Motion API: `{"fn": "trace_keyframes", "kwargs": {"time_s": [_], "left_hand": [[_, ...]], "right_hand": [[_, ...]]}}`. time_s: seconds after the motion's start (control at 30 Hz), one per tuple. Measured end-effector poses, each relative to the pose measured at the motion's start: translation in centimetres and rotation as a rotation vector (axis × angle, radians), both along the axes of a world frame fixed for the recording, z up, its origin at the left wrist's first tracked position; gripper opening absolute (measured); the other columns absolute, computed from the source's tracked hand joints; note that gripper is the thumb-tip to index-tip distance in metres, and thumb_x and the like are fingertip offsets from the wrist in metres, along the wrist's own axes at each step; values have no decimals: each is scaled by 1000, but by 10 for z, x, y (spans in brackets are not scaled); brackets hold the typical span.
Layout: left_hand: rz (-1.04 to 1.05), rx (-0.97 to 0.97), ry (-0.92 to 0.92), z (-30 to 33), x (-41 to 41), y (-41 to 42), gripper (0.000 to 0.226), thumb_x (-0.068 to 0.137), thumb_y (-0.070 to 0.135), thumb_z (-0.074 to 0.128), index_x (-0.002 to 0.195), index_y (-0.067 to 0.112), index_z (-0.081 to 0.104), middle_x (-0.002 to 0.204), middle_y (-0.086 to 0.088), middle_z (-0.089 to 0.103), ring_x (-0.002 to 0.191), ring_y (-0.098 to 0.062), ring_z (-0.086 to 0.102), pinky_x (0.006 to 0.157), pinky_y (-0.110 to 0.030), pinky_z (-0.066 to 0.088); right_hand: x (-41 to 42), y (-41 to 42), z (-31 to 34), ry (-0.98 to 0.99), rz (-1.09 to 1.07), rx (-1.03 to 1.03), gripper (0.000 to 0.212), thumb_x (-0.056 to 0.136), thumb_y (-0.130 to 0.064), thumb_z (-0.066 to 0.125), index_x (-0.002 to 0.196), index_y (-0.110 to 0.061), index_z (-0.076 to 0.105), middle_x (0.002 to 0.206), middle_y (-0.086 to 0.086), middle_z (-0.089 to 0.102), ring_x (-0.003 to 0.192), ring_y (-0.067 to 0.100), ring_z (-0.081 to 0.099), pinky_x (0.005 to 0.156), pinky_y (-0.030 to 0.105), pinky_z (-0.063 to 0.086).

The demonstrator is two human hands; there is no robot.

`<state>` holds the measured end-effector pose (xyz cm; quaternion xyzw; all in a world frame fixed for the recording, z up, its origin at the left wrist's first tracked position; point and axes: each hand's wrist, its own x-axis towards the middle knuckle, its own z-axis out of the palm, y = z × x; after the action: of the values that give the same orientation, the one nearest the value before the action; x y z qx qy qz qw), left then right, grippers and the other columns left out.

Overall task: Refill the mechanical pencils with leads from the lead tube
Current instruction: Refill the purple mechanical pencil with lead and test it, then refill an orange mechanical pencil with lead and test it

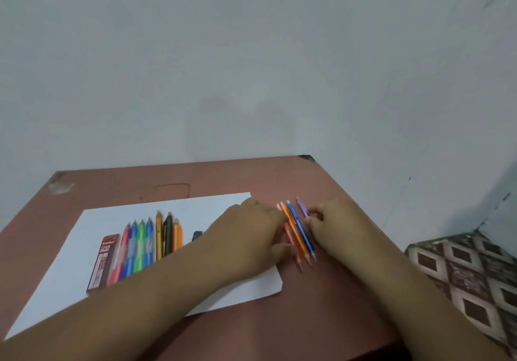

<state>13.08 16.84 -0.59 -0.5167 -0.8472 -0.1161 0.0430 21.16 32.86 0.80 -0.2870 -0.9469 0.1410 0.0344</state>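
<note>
Orange pencil (294, 234) lies between left hand (251, 230) and right hand (333, 222).

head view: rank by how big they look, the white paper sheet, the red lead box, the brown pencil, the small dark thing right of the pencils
1. white paper sheet
2. red lead box
3. brown pencil, close to the box in length but thinner
4. small dark thing, partly hidden by the left hand

The red lead tube (102, 265) carries "2B" in white. A brand word above it is too blurred to read.
</note>
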Motion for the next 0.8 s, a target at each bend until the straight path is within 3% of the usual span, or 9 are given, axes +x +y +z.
{"fn": "trace_keyframes", "kwargs": {"time_s": [0.17, 0.37, 0.53, 0.63, 0.73, 0.8], "left_hand": [[-17, 5, 27, -8, 0, 11, 40, 89, 62, 50, 113, 31, 60, 105, 7, 62, 99, -16, 51, 88, -37, 47], [-21, 10, -47, -7, -2, 5, 45, 88, 63, 48, 122, 35, 59, 112, 11, 62, 104, -13, 51, 92, -37, 48], [7, 23, -42, 8, -14, -24, 50, 91, 66, 52, 132, 38, 55, 136, 21, 55, 127, -3, 46, 107, -26, 40], [101, 13, -71, 15, -30, -59, 54, 92, 66, 51, 140, 42, 48, 145, 27, 44, 134, 3, 38, 108, -20, 31], [219, 6, -97, 15, -49, -102, 52, 89, 67, 52, 136, 46, 50, 139, 28, 46, 124, 4, 41, 101, -22, 39], [302, 14, -116, 14, -59, -129, 48, 88, 66, 54, 132, 45, 53, 131, 27, 50, 110, 4, 48, 88, -19, 43]], "right_hand": [[3, 2, -16, 108, 55, 58, 29, 99, -28, 52, 112, -19, 75, 102, 3, 71, 85, 16, 61, 70, 25, 46], [2, 5, -22, 147, 41, 40, 28, 100, -31, 51, 90, -18, 74, 79, 0, 65, 66, 9, 54, 53, 19, 35], [-1, 2, -7, 134, 175, 189, 22, 101, -31, 46, 88, -19, 60, 87, -4, 52, 79, 15, 52, 76, 31, 48], [-10, -8, -1, 211, 324, 223, 26, 100, -27, 47, 80, -15, 57, 84, -6, 51, 81, 18, 52, 78, 37, 49], [-27, -21, -1, 224, 476, 232, 28, 99, -30, 44, 99, -18, 69, 96, -6, 62, 91, 18, 59, 80, 42, 52], [-41, -34, -1, 196, 564, 214, 27, 103, -29, 46, 118, -27, 68, 110, -10, 62, 100, 16, 60, 85, 40, 52]]}}
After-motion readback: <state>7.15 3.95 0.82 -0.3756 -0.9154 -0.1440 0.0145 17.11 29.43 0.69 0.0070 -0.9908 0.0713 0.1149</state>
